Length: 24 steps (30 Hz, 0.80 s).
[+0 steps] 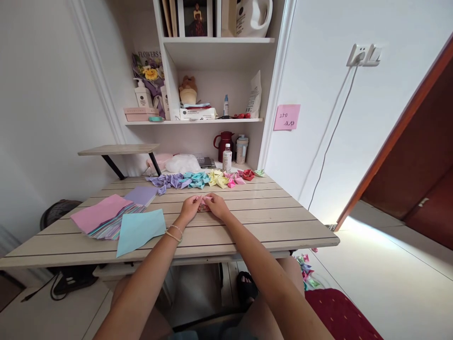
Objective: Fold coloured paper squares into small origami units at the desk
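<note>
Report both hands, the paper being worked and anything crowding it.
Left hand and right hand: both in grip on small pink paper. Folded paper pieces lined up beyond. Blue sheet near left forearm.

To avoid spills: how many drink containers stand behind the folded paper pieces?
3: red jug at left, labelled bottle in front, pale tumbler at right. Others may be hidden.

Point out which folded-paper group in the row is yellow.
The yellow group, between the turquoise group and the pink group; no other in the row is yellow.
</note>
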Each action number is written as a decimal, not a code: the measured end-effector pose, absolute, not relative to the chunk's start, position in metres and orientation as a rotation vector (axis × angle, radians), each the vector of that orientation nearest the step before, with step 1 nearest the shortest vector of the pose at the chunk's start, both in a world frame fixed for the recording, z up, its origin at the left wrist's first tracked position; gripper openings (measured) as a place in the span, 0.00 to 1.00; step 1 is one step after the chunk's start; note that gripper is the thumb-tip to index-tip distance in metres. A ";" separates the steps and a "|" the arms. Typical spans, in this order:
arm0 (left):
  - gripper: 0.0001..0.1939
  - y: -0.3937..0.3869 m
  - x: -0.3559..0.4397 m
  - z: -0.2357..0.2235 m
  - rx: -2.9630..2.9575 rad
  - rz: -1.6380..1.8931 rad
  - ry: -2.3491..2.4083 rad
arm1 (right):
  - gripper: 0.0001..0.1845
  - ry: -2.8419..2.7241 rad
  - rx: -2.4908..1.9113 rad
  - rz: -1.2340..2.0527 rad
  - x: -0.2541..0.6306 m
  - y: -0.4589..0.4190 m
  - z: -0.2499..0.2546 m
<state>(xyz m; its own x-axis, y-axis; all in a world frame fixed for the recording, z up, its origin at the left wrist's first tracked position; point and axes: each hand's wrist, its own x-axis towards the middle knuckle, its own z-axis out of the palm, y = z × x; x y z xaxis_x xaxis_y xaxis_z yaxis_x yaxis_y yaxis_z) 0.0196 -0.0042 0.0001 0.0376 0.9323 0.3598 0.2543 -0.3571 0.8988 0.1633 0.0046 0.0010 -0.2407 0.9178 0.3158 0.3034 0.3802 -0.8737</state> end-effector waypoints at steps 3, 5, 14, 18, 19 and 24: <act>0.17 -0.003 0.018 -0.002 1.722 1.351 1.231 | 0.11 -1.801 -1.087 0.807 0.164 0.004 0.002; 0.16 -0.002 0.017 -0.003 1.763 1.342 1.257 | 0.11 -1.834 -1.107 0.762 0.164 0.003 0.002; 0.14 -0.001 0.017 -0.004 1.886 1.256 1.352 | 0.12 -1.919 -1.196 0.659 0.165 0.001 0.003; 0.12 -0.003 0.017 -0.002 1.948 1.225 1.393 | 0.12 -1.946 -1.209 0.631 0.165 0.002 0.003; 0.12 -0.003 0.017 -0.001 1.965 1.212 1.399 | 0.12 -1.952 -1.215 0.617 0.165 0.002 0.003; 0.12 -0.002 0.015 -0.001 2.048 1.157 1.421 | 0.12 -1.979 -1.227 0.548 0.166 0.002 0.004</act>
